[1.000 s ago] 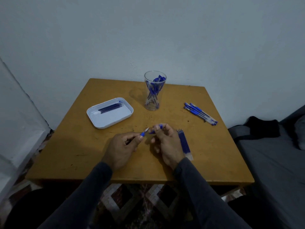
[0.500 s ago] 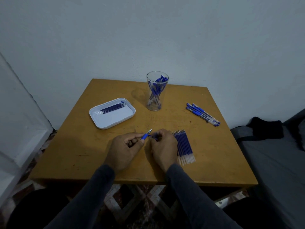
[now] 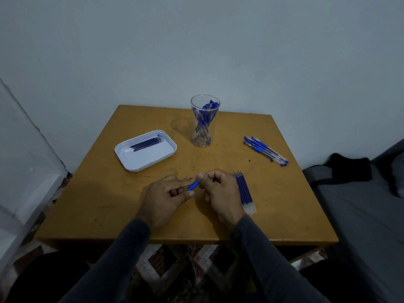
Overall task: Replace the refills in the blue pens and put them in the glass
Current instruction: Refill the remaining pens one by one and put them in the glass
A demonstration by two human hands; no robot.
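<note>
Both hands work one blue pen (image 3: 193, 185) above the worktop (image 3: 284, 204). The left hand (image 3: 162, 199) pinches the pen's blue section; the right hand (image 3: 220, 194) is curled on its other end (that part is hidden). The pen's long axis runs between the two grips, lower left to upper right. The glass (image 3: 204, 121) stands directly beyond, upright. New refills (image 3: 243, 191) lie just beside the right hand, the nearer one.

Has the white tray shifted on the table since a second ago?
No. The white tray keeps its place left of the glass, near the table's left edge.
</note>
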